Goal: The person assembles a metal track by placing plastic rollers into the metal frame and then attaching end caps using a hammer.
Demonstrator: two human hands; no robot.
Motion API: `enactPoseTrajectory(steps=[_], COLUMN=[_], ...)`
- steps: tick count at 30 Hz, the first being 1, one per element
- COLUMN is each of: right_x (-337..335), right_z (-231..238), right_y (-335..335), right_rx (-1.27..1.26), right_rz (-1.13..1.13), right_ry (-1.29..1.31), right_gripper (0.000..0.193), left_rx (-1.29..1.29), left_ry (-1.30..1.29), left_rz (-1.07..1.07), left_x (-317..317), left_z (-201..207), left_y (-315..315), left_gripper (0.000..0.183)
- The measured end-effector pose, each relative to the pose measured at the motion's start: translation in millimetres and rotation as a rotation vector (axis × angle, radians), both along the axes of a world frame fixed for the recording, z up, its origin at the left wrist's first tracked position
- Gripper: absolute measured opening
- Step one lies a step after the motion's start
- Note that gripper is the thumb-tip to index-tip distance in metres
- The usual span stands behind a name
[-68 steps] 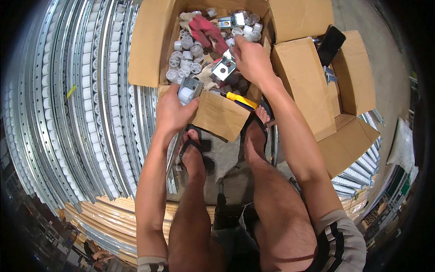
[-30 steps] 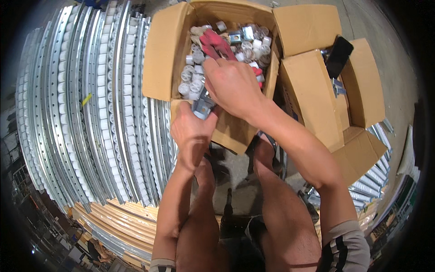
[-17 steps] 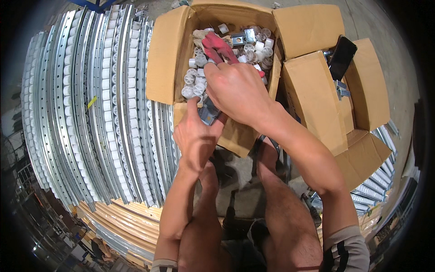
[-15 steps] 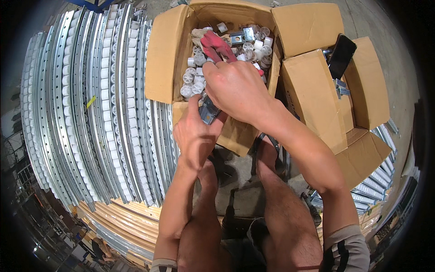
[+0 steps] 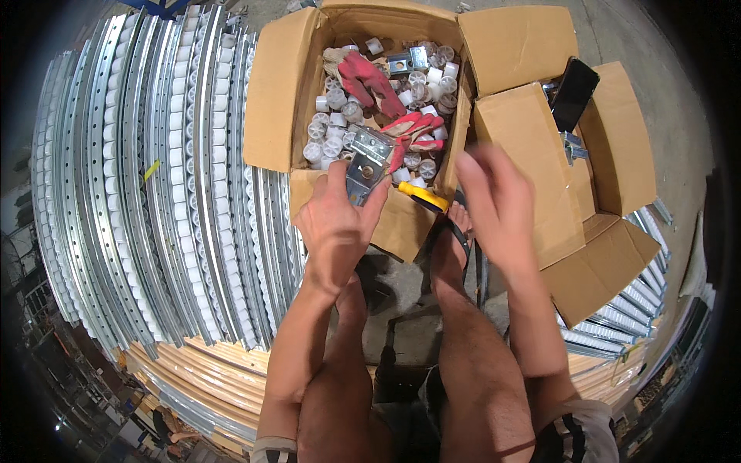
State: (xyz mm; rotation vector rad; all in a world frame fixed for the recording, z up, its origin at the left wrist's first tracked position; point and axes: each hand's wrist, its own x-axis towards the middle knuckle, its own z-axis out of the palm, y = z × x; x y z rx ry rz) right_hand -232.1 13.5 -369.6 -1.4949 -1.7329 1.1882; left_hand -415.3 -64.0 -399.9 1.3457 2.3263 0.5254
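My left hand (image 5: 336, 220) is closed on a bent, shiny metal bracket (image 5: 369, 158) with holes in it, held tilted over the near edge of an open cardboard box (image 5: 307, 92). Smeared by motion, my right hand (image 5: 500, 208) hangs right of that box, apart from the bracket, and I cannot make out anything in it. Inside the box lie several white plastic rollers (image 5: 332, 131), a red-and-beige work glove (image 5: 370, 81), a second red glove (image 5: 413, 133) and another metal bracket (image 5: 407, 62). A yellow-and-black handled tool (image 5: 424, 196) rests by the near flap.
Long metal roller tracks (image 5: 154, 185) with white wheels are stacked on the left. A second open carton (image 5: 532, 170) stands to the right, with a black phone (image 5: 575, 94) and metal pieces (image 5: 573, 147) on it. More roller tracks (image 5: 617, 309) lie beyond it.
My right hand has left the bracket and swung right, towards the second carton. The bracket, the second glove and the yellow-handled tool now show plainly. My left hand keeps its hold.
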Motion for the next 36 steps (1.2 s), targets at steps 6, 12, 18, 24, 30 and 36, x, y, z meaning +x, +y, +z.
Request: enactPoseTrajectory(steps=[6, 12, 18, 24, 30, 36], right_x=[115, 149, 176, 176, 97, 40], right_z=[-90, -158, -184, -89, 10, 16], right_y=[-138, -168, -186, -190, -78, 27], right_rx=[-0.165, -0.389, -0.462, -0.445, -0.634, -0.25], right_rz=[0.163, 0.161, -0.161, 0.012, -0.042, 0.272], right_ry=[-0.782, -0.805, -0.391, -0.213, 0.084, -0.091], right_gripper=[0.022, 0.039, 0.034, 0.023, 0.024, 0.028], left_rx=[-0.003, -0.009, -0.039, -0.057, -0.017, -0.025], left_ry=[0.037, 0.055, -0.01, 0.031, -0.037, -0.026], left_rz=[0.013, 0.044, 0.031, 0.038, -0.015, -0.005], left_x=[-1, 1, -1, -1, 5, 7], left_z=[1, 5, 16, 14, 10, 14], left_y=[0, -1, 0, -2, -4, -5], left_gripper=[0.057, 0.056, 0.054, 0.051, 0.053, 0.052])
